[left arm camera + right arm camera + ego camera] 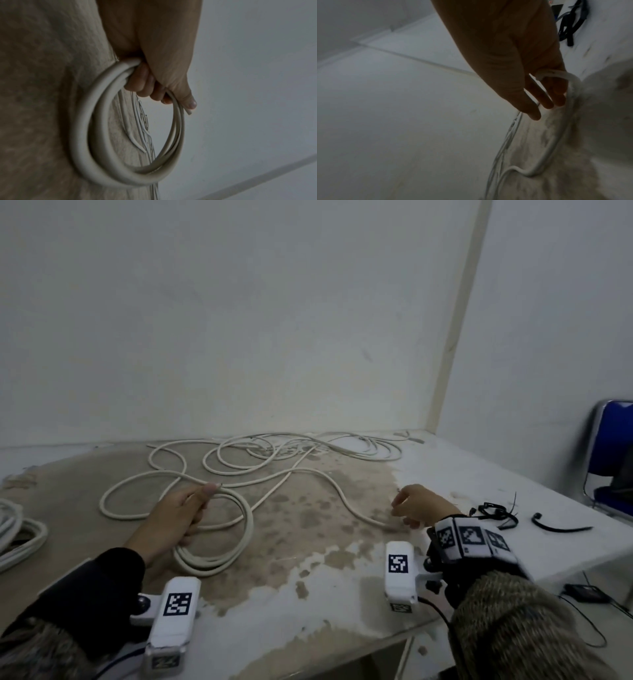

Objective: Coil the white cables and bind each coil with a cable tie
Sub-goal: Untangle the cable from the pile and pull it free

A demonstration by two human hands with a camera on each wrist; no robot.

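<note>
Coiling is partly done: several loops are held in the left hand, cable is pinched by the right hand, ties are unused.

Off-white round cables sprawl on a white-painted tabletop with worn, mottled brown patches, black plastic ties right of them.

Your right hand hides where its fingers meet the loose white round cable. The frame edge crops the blue metal-framed chair and the bundled white cable coil.
</note>
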